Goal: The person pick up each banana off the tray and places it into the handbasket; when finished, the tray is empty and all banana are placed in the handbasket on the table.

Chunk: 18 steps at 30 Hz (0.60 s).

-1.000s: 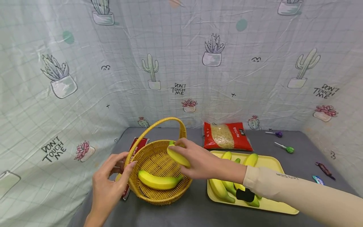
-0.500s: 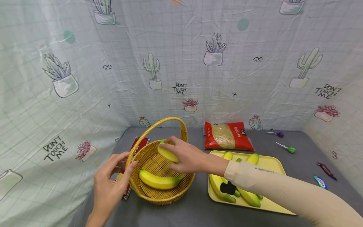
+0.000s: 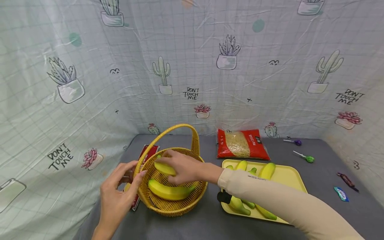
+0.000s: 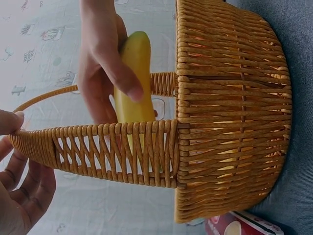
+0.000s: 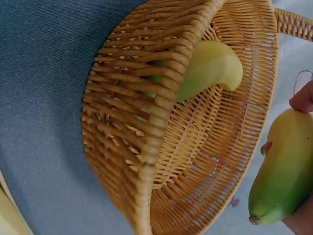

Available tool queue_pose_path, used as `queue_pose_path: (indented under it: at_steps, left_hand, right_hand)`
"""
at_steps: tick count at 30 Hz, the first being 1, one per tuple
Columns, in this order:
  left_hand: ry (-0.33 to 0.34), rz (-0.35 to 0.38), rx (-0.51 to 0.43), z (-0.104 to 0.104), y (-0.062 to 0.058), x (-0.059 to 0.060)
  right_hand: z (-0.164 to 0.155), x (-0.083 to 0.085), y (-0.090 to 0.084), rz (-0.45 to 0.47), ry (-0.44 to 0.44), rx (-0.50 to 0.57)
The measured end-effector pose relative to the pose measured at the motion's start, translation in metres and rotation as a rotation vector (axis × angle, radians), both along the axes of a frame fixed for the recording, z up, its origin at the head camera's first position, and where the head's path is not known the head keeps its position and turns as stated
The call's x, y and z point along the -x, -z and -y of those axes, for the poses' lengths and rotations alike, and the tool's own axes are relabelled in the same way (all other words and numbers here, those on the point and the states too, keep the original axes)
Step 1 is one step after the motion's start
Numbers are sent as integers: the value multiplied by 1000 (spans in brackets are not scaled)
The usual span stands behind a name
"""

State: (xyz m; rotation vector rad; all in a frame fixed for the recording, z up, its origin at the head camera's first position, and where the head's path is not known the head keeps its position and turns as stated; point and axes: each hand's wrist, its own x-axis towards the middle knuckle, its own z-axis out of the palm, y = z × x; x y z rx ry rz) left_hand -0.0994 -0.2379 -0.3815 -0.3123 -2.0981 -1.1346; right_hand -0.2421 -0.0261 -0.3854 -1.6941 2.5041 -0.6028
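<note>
A yellow wicker basket (image 3: 172,211) stands on the grey cloth, its arched handle rising on the left and right. My left hand (image 3: 117,193) holds the left side of that handle (image 4: 115,154) between thumb and fingers. Over the basket's mouth, my right hand (image 3: 186,166) grips a yellow banana (image 3: 165,169) with a greenish end. In the left wrist view, this banana (image 4: 134,93) shows at rim height, behind the handle. Another banana (image 3: 171,191) lies inside along the near wall; the right wrist view shows it (image 5: 210,68) partly hidden by the rim.
Right of the basket, a pale yellow tray (image 3: 289,178) bears several bananas, partly covered by the right sleeve. A red pasta bag (image 3: 240,144) lies behind it. Lollipops (image 3: 309,158) and wrapped candies (image 3: 341,194) lie far right. A red packet (image 3: 149,151) sits left of the basket.
My right hand has moved left with the banana, from the basket's right rim to further over its inside. The left hand has stayed on the handle.
</note>
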Motion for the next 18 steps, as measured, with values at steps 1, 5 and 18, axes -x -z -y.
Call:
queue_pose_path:
  at_steps: [1,5,18]
  left_hand:
    - [2,0,0,0,0,0]
    - [10,-2,0,0,1,0]
    - [7,8,-5,1,0,-2]
  right_hand:
    - [2,0,2,-7,-10,-6]
    - [7,-2,6,-27,-34,-30]
    - [11,1,11,-36,-39,-63]
